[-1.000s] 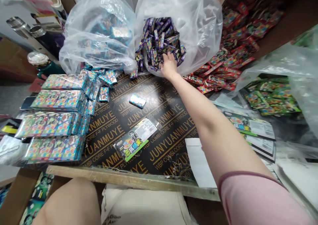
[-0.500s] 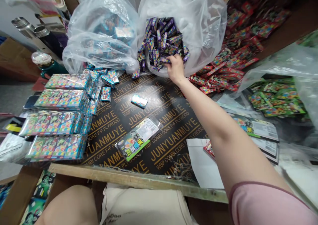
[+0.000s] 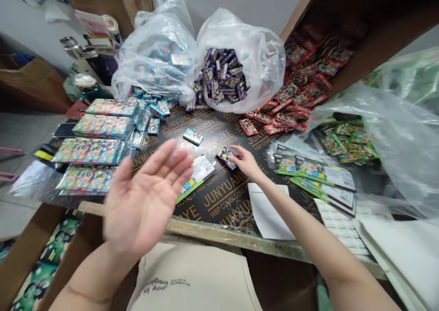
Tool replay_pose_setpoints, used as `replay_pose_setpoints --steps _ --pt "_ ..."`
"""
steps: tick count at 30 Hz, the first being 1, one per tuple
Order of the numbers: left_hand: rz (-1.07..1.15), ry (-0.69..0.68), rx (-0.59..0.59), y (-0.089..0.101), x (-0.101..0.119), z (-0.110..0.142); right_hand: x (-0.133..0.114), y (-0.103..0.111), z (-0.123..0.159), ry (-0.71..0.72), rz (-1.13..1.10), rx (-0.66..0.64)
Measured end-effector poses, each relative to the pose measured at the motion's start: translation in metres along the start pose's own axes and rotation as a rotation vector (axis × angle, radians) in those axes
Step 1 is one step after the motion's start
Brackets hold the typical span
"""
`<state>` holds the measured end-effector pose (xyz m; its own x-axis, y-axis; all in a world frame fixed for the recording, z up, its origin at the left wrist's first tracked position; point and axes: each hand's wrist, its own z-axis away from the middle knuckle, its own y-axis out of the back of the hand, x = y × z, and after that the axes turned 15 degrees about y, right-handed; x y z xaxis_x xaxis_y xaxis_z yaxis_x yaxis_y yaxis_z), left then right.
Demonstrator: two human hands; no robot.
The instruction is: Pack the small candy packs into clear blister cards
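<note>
Table before you: black plywood board [image 3: 226,196] printed JUNYUANMUYE
Far side: two clear plastic bags, one of blue packets [image 3: 154,64], one of purple packets [image 3: 264,59]
Your right: loose red packets [image 3: 302,87], green packets [image 3: 346,144] partly under a plastic sheet [image 3: 394,142], printed cards [image 3: 315,169]
Your left: four rows of boxed card sets [image 3: 103,130]
Nearest you: canvas tote [image 3: 192,279], white envelope [image 3: 267,210]

Purple multicolour packet [image 3: 225,158] on black board [image 3: 229,202], repeating gold lettering. More purple packets [image 3: 219,75] in clear plastic bag [image 3: 265,55]. Red packets [image 3: 302,80], green packets [image 3: 346,142] on right. Blue-edged multicolour cards [image 3: 103,129] on left. Beige tote bag [image 3: 192,279], black print.
</note>
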<state>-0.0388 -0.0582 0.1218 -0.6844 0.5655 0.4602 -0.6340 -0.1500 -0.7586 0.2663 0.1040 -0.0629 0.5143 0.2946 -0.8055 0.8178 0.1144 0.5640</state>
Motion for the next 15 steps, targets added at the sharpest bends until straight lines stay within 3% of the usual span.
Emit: replay_pose_setpoints --steps 3,5,10,15 --pt "0.103 -0.020 0.002 -0.011 -0.012 -0.002 -0.013 -0.004 0.020 0.152 0.342 0.065" --pt "0.161 -0.016 -0.005 -0.018 -0.020 -0.012 -0.028 -0.014 0.028 0.271 0.445 0.065" --pt "0.256 -0.010 -0.042 -0.025 -0.034 -0.019 -0.061 -0.047 0.044 0.425 0.378 -0.222" --pt "0.252 -0.008 -0.059 -0.024 -0.042 -0.006 -0.069 -0.064 0.071 0.387 0.402 -0.290"
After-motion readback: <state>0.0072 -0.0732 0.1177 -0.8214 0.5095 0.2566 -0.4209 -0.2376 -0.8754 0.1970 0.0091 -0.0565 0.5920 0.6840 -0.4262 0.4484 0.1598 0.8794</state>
